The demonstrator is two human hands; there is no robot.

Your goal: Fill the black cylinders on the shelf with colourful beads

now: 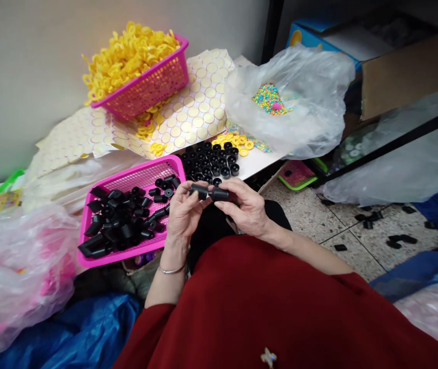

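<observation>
Grips (pixel 183 214) snug on black cylinders (pixel 219 194)

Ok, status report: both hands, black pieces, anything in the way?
Left hand pinching one black piece, right hand pinching second black piece. Pieces end to end, contact unclear. Nothing visibly blocking; pink basket beside left hand.

Two tubes (pixel 199 191) lie end to end between the left hand (pixel 182 214) and the right hand (pixel 247 204). Left of the left hand sits a basket (pixel 121 254) of more tubes (pixel 121 220). Just beyond both hands, caps (pixel 215 169) stand on the table (pixel 256 161), rings (pixel 243 152) behind them. Farther beyond the left hand, another basket (pixel 153 88), holding loops (pixel 130 59), rests on sheets (pixel 203 110); beyond the right hand lies a bag (pixel 315 115) with beads (pixel 268 97). Right of that hand, loose pieces (pixel 367 224) lie on the floor (pixel 305 218).
</observation>
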